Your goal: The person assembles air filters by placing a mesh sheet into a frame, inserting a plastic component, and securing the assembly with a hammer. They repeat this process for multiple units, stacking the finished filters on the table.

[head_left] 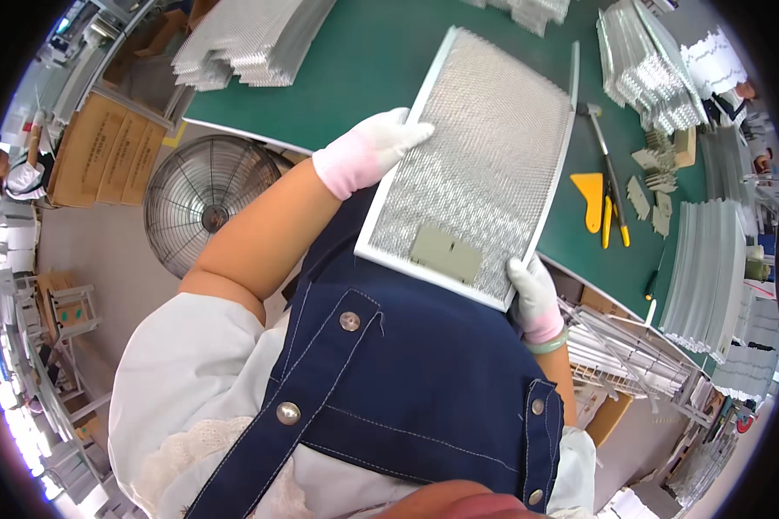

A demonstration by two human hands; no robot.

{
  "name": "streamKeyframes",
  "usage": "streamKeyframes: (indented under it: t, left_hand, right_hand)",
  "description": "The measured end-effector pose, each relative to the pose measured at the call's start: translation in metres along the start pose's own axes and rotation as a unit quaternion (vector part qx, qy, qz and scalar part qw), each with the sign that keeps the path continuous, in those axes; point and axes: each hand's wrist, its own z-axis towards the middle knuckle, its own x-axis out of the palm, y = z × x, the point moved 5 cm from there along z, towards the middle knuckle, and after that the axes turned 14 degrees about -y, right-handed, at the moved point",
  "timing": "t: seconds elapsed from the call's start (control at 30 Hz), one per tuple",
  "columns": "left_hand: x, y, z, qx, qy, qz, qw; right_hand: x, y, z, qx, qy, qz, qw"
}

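A mesh filter panel [485,130], silvery with pale metal rails along its edges, is tilted in front of me over the near edge of the green table. My left hand [370,154], in a white glove, grips its left rail with the thumb over the mesh. At the near right corner, my gloved right hand [535,294] pinches the frame, fingers partly hidden beneath. The right rail [575,73] sticks out past the mesh's far corner. A small grey-green plate [446,253] sits against the mesh beside the near rail.
Right of the panel, the green table [346,60] bears a hammer [604,143], a yellow scraper [589,201], a yellow-handled tool [607,222] and small grey plates [658,169]. Mesh sheets [251,39] are stacked at far left, more mesh [645,69] at far right. A floor fan [208,203] stands left.
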Motion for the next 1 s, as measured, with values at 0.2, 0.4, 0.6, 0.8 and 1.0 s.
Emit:
streamKeyframes:
  t: [0.2,0.4,0.6,0.8,1.0]
  left_hand:
    - [-0.002,-0.043,0.049,-0.005,-0.059,-0.019,0.998]
    - [-0.009,-0.098,0.064,0.063,-0.051,-0.255,0.964]
    - [0.030,-0.087,0.018,0.122,-0.173,-0.373,0.904]
    - [0.053,-0.015,-0.081,-0.140,0.120,-0.114,0.976]
    - [0.028,-0.130,-0.091,0.199,0.258,0.186,0.927]
  right_hand:
    - [0.004,0.020,-0.007,-0.081,-0.001,-0.072,0.994]
    - [0.001,0.048,-0.009,-0.163,0.001,-0.185,0.969]
    - [-0.042,0.166,-0.010,-0.239,-0.224,-0.393,0.859]
    - [-0.036,0.225,-0.028,-0.230,-0.066,-0.596,0.766]
    - [-0.031,0.210,-0.023,-0.146,-0.028,-0.634,0.759]
